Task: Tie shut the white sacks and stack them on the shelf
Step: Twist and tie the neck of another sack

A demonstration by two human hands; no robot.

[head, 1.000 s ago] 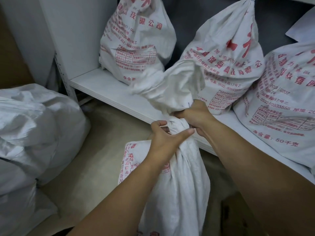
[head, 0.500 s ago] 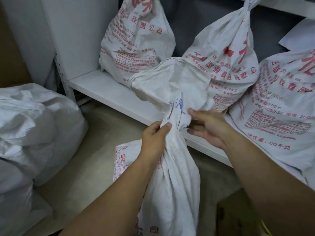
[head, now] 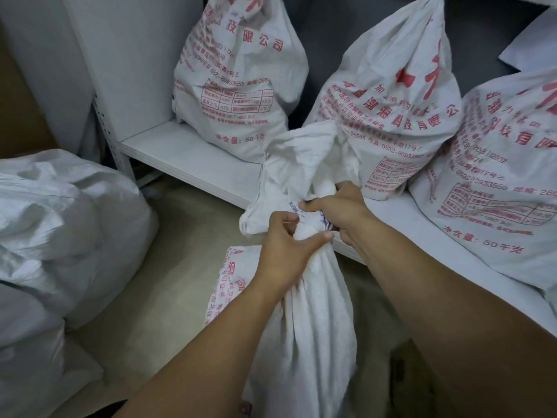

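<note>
A white woven sack (head: 313, 327) with red print stands on the floor in front of me, its neck gathered and twisted. My left hand (head: 286, 251) clamps the neck just below the twist. My right hand (head: 337, 209) grips the loose top flap (head: 304, 155), which folds over leftward above the neck. Three tied sacks with red lettering stand on the low white shelf (head: 193, 158): the left sack (head: 238, 86), the middle sack (head: 388, 110) and the right sack (head: 494, 182).
Plain white bulging sacks (head: 57, 236) pile up on the floor at my left. A white shelf upright (head: 105, 122) stands beside them. Beige floor (head: 168, 251) lies between the pile and the sack I hold. A dark wall backs the shelf.
My right hand went from an open reach to a grip on the top flap. The flap has dropped lower and folded over to the left. My left hand kept its hold on the neck.
</note>
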